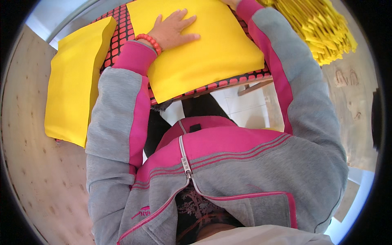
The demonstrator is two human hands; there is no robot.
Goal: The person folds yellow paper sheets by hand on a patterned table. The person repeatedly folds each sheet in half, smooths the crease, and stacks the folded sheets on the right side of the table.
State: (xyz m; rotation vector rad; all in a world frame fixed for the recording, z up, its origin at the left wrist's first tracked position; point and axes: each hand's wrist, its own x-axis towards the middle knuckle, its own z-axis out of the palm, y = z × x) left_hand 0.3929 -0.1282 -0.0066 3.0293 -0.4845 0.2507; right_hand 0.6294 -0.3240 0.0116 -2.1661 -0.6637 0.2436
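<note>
My left hand (174, 31) lies flat with its fingers spread on a yellow sheet of soft, felt-like cloth (212, 57). A red bead bracelet (149, 42) circles that wrist. The sheet rests at a slant on a table cover (220, 83) patterned in red blocks on black, and its near edge reaches close to the table's front. At the top edge of the view, my right hand (232, 3) is mostly cut off beside the sheet's far right side. Its fingers do not show, so I cannot tell what it touches.
On the left, a stack of yellow cloth (73, 81) lies over a wooden board (36, 171). A thick pile of folded yellow pieces (320, 30) sits at the upper right, beside another wooden surface (347, 94). Below the table's front edge, white floor tiles (245, 102) show.
</note>
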